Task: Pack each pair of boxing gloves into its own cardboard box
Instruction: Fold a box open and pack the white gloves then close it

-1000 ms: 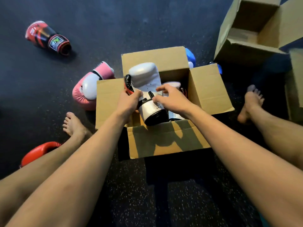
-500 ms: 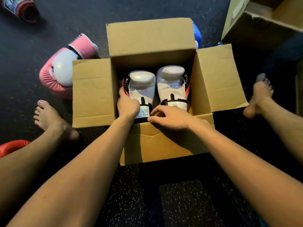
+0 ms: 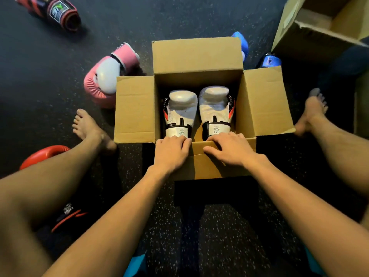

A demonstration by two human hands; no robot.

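Observation:
An open cardboard box (image 3: 196, 56) stands on the dark floor between my legs. Two white boxing gloves lie side by side in it, one on the left (image 3: 180, 110), one on the right (image 3: 215, 108), cuffs toward me. My left hand (image 3: 170, 151) and my right hand (image 3: 229, 149) both rest on the box's near flap, fingers curled over its top edge by the cuffs. A pink and white glove (image 3: 105, 80) lies left of the box.
A red and black glove (image 3: 60, 14) lies far left. Blue gloves (image 3: 242, 43) peek out behind the box. A red glove (image 3: 43, 153) sits by my left leg. A second open box (image 3: 323, 27) stands at the upper right. My bare feet flank the box.
Both hands have let go of the white gloves and drawn back onto the near flap. The left glove, held above the box earlier, now lies inside beside the other.

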